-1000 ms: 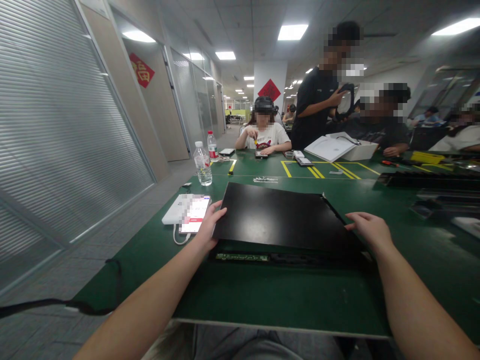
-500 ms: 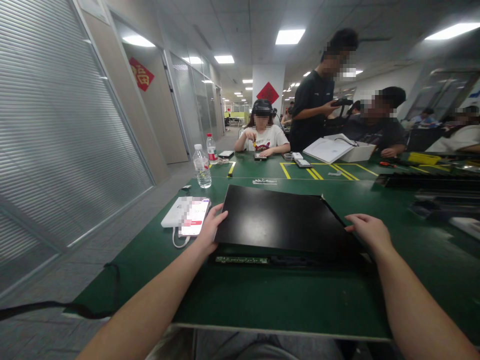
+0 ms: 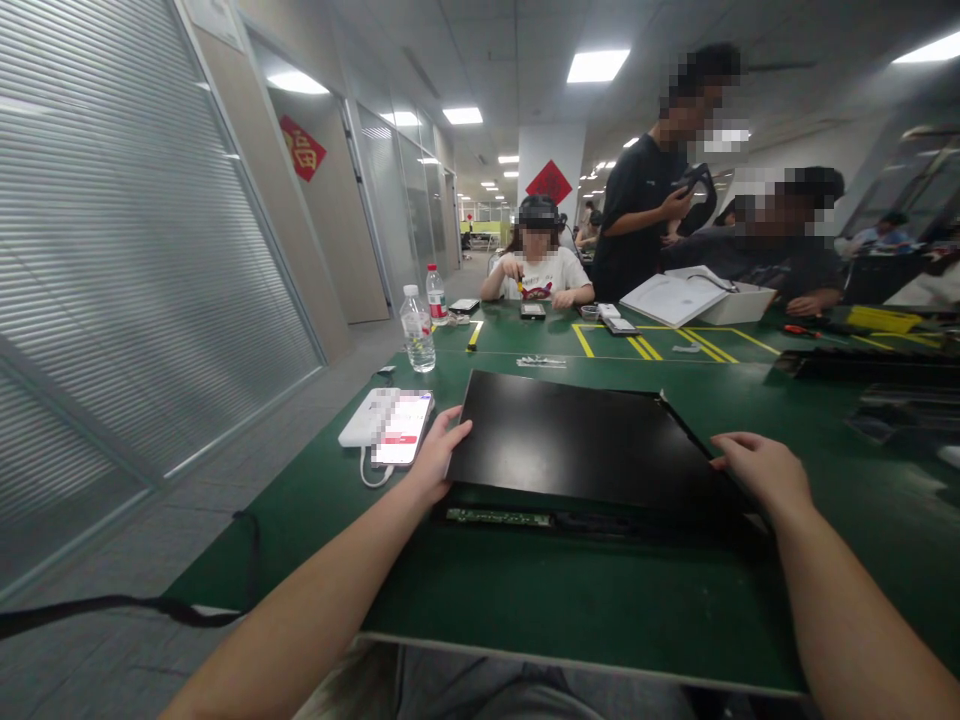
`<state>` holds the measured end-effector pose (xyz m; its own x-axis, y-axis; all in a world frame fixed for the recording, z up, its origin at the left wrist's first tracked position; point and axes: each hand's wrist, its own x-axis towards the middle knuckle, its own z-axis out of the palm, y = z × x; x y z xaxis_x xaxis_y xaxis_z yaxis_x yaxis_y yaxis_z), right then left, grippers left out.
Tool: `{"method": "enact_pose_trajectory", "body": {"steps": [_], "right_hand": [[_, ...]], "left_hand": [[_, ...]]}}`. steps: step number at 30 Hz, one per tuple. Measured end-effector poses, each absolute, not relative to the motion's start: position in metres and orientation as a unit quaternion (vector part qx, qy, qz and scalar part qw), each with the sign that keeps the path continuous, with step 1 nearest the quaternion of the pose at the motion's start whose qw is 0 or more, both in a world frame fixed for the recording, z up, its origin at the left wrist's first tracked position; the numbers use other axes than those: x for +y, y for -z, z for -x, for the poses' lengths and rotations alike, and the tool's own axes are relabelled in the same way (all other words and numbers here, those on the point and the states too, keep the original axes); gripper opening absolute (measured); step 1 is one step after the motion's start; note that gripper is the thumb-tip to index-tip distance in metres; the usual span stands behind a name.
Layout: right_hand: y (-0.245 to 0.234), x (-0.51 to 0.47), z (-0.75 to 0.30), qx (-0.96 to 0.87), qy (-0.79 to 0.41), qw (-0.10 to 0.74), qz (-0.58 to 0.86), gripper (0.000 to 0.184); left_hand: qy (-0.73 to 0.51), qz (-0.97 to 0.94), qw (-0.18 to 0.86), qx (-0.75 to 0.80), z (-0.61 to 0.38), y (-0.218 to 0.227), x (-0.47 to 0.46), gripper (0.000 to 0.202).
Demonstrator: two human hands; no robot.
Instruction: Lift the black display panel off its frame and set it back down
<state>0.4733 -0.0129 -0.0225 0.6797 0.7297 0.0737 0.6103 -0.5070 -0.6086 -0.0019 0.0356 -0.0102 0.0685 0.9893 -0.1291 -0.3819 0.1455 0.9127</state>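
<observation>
A flat black display panel (image 3: 570,440) lies tilted in front of me, its near edge raised above a dark frame. Along that near edge, a strip of green circuit board (image 3: 499,518) shows in the frame. My left hand (image 3: 444,452) is closed on the panel's left edge, thumb on top and the other fingers partly hidden. On the opposite side, my right hand (image 3: 761,475) has its fingers curled with the tips at the right edge, where a thin black border (image 3: 686,420) runs beside the panel.
Left of the panel, a lit phone (image 3: 403,428) with a white cable rests against a white box (image 3: 365,418). Behind stand two bottles, the nearer a clear water bottle (image 3: 417,330). Dark parts (image 3: 900,415) lie at right. Co-workers are across the green table (image 3: 585,590).
My view has turned slightly left, so everything sits further right. Both hands stay at the panel's edges. The standing co-worker has raised a dark device; the seated one's hand has lifted.
</observation>
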Motion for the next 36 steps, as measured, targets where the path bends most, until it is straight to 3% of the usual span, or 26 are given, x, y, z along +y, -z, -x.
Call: {"method": "enact_pose_trajectory", "body": {"steps": [36], "right_hand": [[0.023,-0.013,-0.466,-0.400,-0.069,0.292,0.866,0.033]], "left_hand": [[-0.531,-0.377,0.636,0.415,0.006,0.014,0.039,0.056]]}}
